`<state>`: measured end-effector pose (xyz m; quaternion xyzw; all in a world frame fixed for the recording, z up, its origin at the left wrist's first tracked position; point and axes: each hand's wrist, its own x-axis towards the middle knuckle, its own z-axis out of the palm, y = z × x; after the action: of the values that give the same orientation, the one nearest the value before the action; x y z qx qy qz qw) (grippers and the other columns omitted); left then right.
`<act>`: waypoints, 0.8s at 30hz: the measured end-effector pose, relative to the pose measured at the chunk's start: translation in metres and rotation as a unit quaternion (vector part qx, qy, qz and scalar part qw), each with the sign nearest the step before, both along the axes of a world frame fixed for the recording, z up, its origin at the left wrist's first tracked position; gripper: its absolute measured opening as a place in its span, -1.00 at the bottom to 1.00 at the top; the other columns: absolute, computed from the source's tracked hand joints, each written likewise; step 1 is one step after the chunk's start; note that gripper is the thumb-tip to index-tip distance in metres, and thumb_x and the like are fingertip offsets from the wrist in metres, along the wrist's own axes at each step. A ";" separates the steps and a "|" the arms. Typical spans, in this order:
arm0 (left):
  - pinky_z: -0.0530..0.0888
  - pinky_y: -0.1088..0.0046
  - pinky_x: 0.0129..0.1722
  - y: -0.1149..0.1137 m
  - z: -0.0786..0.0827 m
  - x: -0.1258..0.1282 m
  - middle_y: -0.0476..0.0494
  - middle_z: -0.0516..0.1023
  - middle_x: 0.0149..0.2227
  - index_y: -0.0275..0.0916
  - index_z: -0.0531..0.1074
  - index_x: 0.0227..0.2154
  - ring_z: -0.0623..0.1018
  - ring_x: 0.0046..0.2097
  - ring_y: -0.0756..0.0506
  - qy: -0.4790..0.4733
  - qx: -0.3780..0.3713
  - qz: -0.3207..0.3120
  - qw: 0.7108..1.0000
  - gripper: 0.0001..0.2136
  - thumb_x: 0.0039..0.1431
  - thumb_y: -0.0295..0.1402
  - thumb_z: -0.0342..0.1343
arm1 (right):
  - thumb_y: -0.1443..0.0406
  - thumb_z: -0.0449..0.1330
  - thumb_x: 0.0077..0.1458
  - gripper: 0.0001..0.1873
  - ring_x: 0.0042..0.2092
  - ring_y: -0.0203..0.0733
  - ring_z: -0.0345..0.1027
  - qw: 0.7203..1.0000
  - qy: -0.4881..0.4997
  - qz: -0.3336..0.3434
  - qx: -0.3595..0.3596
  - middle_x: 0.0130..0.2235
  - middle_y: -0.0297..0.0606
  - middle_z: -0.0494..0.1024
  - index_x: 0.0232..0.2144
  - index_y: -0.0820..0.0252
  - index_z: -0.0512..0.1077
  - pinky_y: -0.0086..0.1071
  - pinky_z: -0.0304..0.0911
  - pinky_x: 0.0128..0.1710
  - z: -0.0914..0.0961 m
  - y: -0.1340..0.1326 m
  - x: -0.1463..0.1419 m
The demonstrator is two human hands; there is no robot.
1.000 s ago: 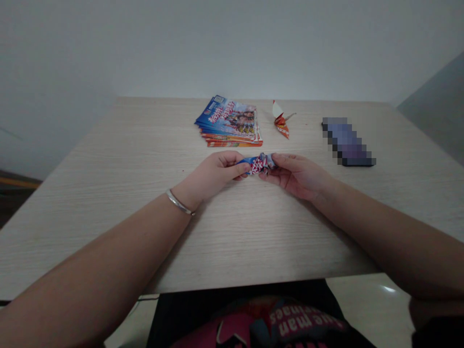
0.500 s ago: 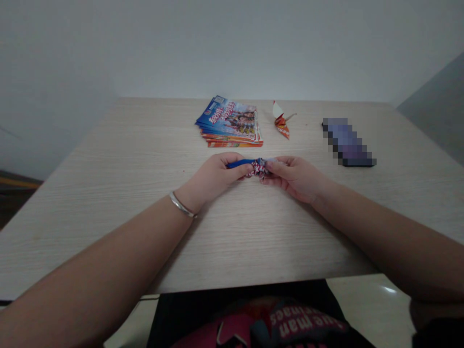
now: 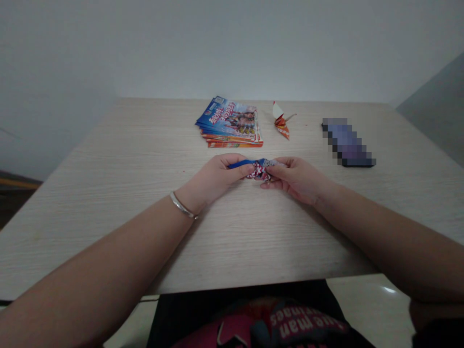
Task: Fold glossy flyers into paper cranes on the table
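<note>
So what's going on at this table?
Someone's left hand and right hand are pinching opposite ends of a small, creased piece of printed paper. Beyond the hands, the table holds a fanned stack of leaflets, a folded orange-and-white paper figure and a pixelated, phone-like device.

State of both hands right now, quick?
Left hand: closed, holding the blue end of the crumpled paper.
Right hand: closed, pinching the paper's other end.
</note>
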<state>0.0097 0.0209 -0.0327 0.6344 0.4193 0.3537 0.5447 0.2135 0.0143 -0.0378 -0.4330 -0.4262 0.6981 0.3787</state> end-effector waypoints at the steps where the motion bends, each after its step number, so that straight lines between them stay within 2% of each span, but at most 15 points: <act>1: 0.29 0.49 -0.34 0.000 0.000 0.000 -0.01 0.51 -0.44 -0.28 0.53 -0.42 0.39 -0.39 0.03 -0.003 0.001 -0.001 1.000 -0.78 0.03 -0.19 0.28 | 0.27 0.43 0.00 -0.86 -0.29 -0.30 0.54 1.000 0.008 0.002 0.000 -0.28 -0.24 0.67 -0.41 0.22 0.59 -0.42 0.55 -0.24 0.000 0.000 0.000; 8: 0.32 0.45 -0.30 0.002 -0.001 0.001 -0.03 0.51 -0.45 -0.30 0.48 -0.47 0.41 -0.37 0.01 -0.110 -0.049 -0.032 0.992 -0.66 -0.06 -0.09 0.37 | 0.28 0.43 -0.01 -0.81 -0.24 -0.30 0.56 0.992 0.107 0.061 -0.032 -0.28 -0.24 0.68 -0.32 0.27 0.60 -0.44 0.52 -0.16 -0.001 0.004 0.006; 15: 0.24 0.47 -0.38 0.003 0.001 0.000 0.00 0.43 -0.51 -0.29 0.44 -0.53 0.34 -0.43 0.04 -0.072 -0.053 -0.023 0.996 -0.68 -0.03 -0.13 0.33 | 0.41 0.35 0.05 -0.93 -0.26 -0.34 0.55 0.988 0.136 0.050 -0.060 -0.29 -0.28 0.67 -0.34 0.26 0.57 -0.48 0.51 -0.14 0.001 0.005 0.010; 19: 0.22 0.47 -0.40 0.002 0.004 0.002 0.03 0.41 -0.53 -0.29 0.43 -0.53 0.32 -0.46 0.05 -0.055 -0.046 -0.022 0.997 -0.69 -0.01 -0.13 0.31 | 0.41 0.33 0.07 -0.93 -0.27 -0.35 0.54 0.987 0.141 0.055 -0.054 -0.27 -0.29 0.66 -0.33 0.25 0.55 -0.48 0.51 -0.14 0.000 0.006 0.011; 24: 0.25 0.46 -0.36 0.002 0.004 0.003 0.02 0.43 -0.52 -0.29 0.43 -0.53 0.35 -0.44 0.03 -0.079 -0.042 -0.026 0.996 -0.68 -0.03 -0.12 0.32 | 0.38 0.37 0.04 -0.90 -0.28 -0.36 0.55 0.985 0.151 0.071 -0.044 -0.28 -0.29 0.66 -0.33 0.24 0.55 -0.52 0.50 -0.15 -0.001 0.007 0.012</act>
<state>0.0124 0.0228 -0.0288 0.5921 0.3727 0.3705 0.6109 0.2257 0.0216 -0.0385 -0.3078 -0.3623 0.7988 0.3687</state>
